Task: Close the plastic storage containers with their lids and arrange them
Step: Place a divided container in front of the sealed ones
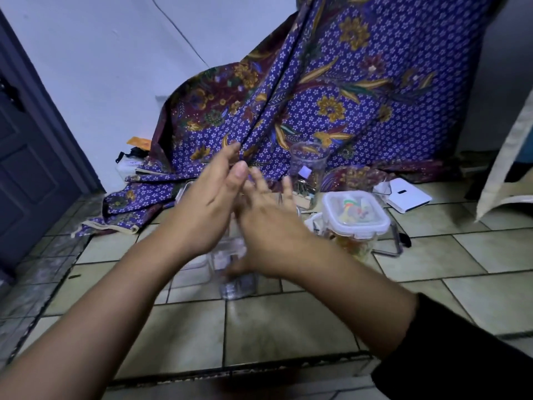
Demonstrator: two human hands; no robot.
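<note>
Centrally in the head view, the left hand (pixel 207 206) reaches forward with palm turned inward, fingers spread, its grip empty. The right hand (pixel 268 223) crosses beside it, fingers splayed and blurred, over a clear container (pixel 236 272) on the tiled floor (pixel 288 327); whether it touches is unclear. Right of centre, a lidded container (pixel 356 217) holds colourful items. Behind, an open jar (pixel 307 171) stands against patterned cloth (pixel 331 96).

Two hands: left hand (pixel 202 206), right hand (pixel 268 226). One lidded container (pixel 356 217), one tall open jar (pixel 307 171), one clear container (pixel 238 272) beneath the hands, blurred. One patterned cloth (pixel 331 96). One white box (pixel 403 194).
</note>
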